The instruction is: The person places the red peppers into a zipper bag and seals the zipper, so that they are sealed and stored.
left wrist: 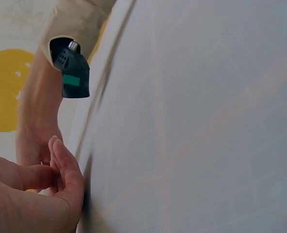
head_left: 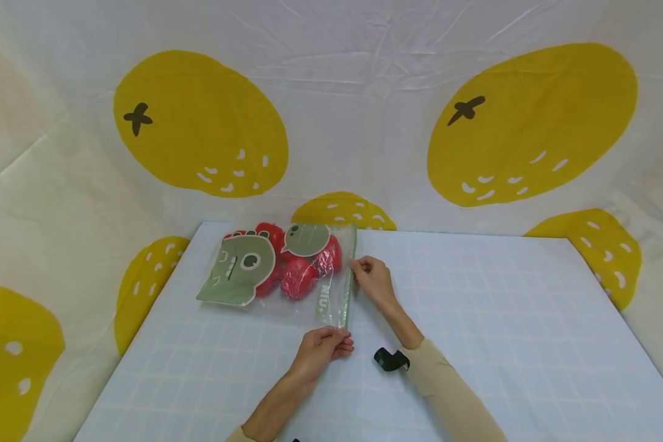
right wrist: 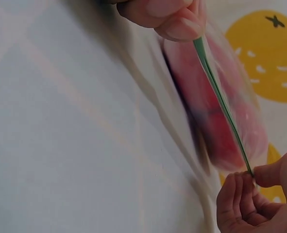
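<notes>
A clear zip bag [head_left: 304,310] with a green cartoon creature printed on it lies on the table. Several red, rounded, fruit-like things [head_left: 298,277] fill it; their exact kind is hard to tell. My left hand [head_left: 319,348] pinches the near corner of the bag's green zip edge [head_left: 347,301]. Farther up that same edge, my right hand [head_left: 372,277] grips it between thumb and fingers. In the right wrist view the green strip [right wrist: 221,102] runs taut from the right fingertips down to the left hand [right wrist: 260,204]. The left wrist view shows the left hand [left wrist: 41,194] with fingertips together; the bag is hidden there.
A pale blue checked cloth [head_left: 503,319] covers the table. Behind it hangs a white curtain [head_left: 359,135] with yellow fruit prints. A small black camera [head_left: 389,359] sits at the right wrist, by the beige sleeve [head_left: 447,387].
</notes>
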`<state>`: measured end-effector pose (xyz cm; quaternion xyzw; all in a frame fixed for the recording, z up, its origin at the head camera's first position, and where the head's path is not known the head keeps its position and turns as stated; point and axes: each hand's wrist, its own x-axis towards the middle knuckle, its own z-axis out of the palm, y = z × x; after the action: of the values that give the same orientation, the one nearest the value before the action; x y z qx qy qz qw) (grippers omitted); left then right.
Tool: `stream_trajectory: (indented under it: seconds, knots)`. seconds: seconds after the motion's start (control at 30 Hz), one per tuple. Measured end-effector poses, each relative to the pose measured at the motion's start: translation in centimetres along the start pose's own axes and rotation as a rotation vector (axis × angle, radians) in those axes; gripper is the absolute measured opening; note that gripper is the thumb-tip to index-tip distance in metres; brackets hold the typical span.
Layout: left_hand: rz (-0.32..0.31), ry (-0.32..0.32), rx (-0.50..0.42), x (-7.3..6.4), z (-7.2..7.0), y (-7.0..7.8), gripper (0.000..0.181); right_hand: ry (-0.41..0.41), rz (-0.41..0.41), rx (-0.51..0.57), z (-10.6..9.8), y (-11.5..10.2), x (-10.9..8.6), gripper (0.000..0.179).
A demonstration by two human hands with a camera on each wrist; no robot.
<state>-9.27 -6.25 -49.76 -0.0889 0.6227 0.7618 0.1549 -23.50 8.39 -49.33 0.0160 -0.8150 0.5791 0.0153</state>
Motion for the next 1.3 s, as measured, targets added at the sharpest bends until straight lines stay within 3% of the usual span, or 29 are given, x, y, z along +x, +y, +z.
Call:
stream_trajectory:
  seconds: [0.4,0.9,1.3]
  knots:
    - [0.006,-0.003,-0.006,0.2,0.0,-0.2,0.031,0.04,-0.016,-0.01,0.2,-0.2,2.0,0.026]
    - [-0.046,0.016,0.025,0.0,0.1,0.2,0.03,0.07,-0.022,0.002,0.2,-0.7,4.7,0.025]
    - [-0.036,0.013,0.016,0.1,0.0,0.0,0.03,0.111,-0.009,-0.032,0.5,-0.8,6.9,0.027]
